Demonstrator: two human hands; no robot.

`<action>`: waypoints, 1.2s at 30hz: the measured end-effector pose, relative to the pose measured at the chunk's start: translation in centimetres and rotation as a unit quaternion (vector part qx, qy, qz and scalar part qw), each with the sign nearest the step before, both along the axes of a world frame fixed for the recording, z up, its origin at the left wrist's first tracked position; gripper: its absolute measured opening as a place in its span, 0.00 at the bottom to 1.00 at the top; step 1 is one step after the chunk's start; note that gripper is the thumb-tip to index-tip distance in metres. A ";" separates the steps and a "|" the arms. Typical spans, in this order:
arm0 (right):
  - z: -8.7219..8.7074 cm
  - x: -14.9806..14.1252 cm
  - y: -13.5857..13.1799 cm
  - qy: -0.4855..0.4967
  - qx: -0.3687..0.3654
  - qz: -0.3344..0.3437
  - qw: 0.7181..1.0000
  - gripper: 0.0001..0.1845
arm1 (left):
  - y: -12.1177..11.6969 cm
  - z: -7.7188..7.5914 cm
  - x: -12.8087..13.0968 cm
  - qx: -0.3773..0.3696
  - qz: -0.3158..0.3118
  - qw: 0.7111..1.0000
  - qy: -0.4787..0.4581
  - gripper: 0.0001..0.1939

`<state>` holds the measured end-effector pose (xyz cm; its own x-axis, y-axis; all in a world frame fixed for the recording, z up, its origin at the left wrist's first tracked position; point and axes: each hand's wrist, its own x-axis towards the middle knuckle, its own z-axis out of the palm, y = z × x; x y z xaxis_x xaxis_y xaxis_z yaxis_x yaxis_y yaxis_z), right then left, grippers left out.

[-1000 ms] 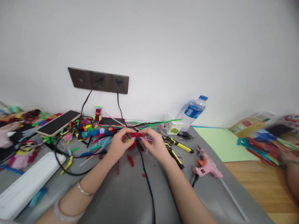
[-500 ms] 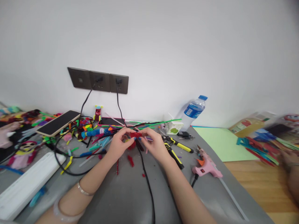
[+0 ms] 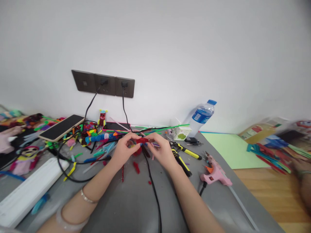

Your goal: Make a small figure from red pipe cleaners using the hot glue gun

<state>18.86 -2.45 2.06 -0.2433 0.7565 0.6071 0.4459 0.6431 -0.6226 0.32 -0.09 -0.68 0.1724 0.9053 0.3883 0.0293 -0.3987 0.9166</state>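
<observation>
Between the fingertips of both hands is a small red fuzzy piece [image 3: 142, 140], which looks like pipe cleaner. My left hand [image 3: 126, 148] pinches its left end, and my right hand [image 3: 160, 149] pinches the right end. Something small and blue shows at the thumbs, too small to make out. Behind and below the fingers, a round red thing [image 3: 137, 151] is partly hidden. On the grey table [image 3: 131, 204] nearer to me lie a short red fuzzy scrap [image 3: 136, 167] and a thin red strip [image 3: 122, 173].
Yellow-black pliers [image 3: 181, 161], a pink glue gun [image 3: 215, 174], a small box [image 3: 181, 133] and a water bottle [image 3: 202, 116] stand or lie rightward. Leftward are a phone [image 3: 62, 128], a white bar [image 3: 31, 192] and many pipe cleaners. Black cables cross the table. Another person's hand [image 3: 300, 166] is far right.
The view has shifted very slightly. Both hands keep their pinch on the red piece, with hardly any movement.
</observation>
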 end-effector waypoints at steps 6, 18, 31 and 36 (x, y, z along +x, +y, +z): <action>-0.1 0.0 0.1 0.004 0.007 -0.001 1.000 0.11 | 0.1 -0.1 0.0 -0.011 -0.002 1.000 -0.012 0.07; -0.4 0.0 0.2 0.007 0.002 -0.002 1.000 0.11 | 0.1 0.0 0.0 -0.014 -0.001 1.000 -0.025 0.07; -0.4 0.0 0.2 0.004 0.012 0.001 1.000 0.12 | 0.0 0.3 0.0 -0.016 -0.004 0.999 -0.027 0.07; -0.4 0.0 0.2 0.007 0.007 0.002 1.000 0.12 | 0.0 0.2 0.0 -0.013 -0.004 1.000 -0.024 0.07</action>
<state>18.87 -2.28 1.69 -0.2366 0.7465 0.6219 0.4347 0.6538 -0.6194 0.35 -0.06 -0.49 0.1609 0.9142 0.3719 -0.0182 -0.3740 0.9272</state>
